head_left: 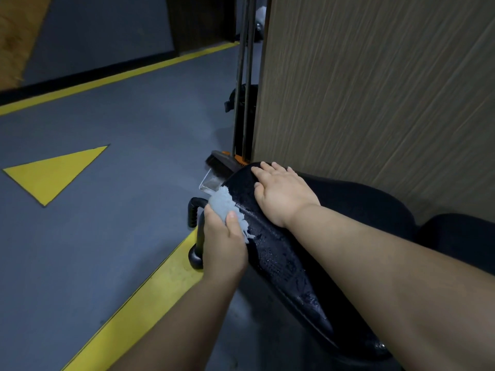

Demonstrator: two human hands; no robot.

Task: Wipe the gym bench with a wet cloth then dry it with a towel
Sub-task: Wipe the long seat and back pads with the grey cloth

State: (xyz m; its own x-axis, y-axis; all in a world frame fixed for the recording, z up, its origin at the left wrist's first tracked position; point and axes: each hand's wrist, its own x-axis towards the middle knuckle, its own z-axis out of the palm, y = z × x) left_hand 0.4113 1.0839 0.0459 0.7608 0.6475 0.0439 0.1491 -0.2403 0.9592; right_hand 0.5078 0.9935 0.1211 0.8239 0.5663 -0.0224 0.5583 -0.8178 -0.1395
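The black padded gym bench (281,261) runs from the lower right toward the middle, its surface shiny with water droplets. My left hand (223,245) grips a crumpled light grey wet cloth (227,207) and presses it against the bench's left edge near its far end. My right hand (281,194) lies flat, palm down and fingers spread, on the far end of the pad. No towel is in view.
A wood-grain wall panel (375,89) rises directly behind the bench. A broom and dustpan (219,167) with long handles lean by the panel's edge. A black bench handle (194,212) sticks out on the left. The grey floor has yellow lines and a yellow triangle (53,172).
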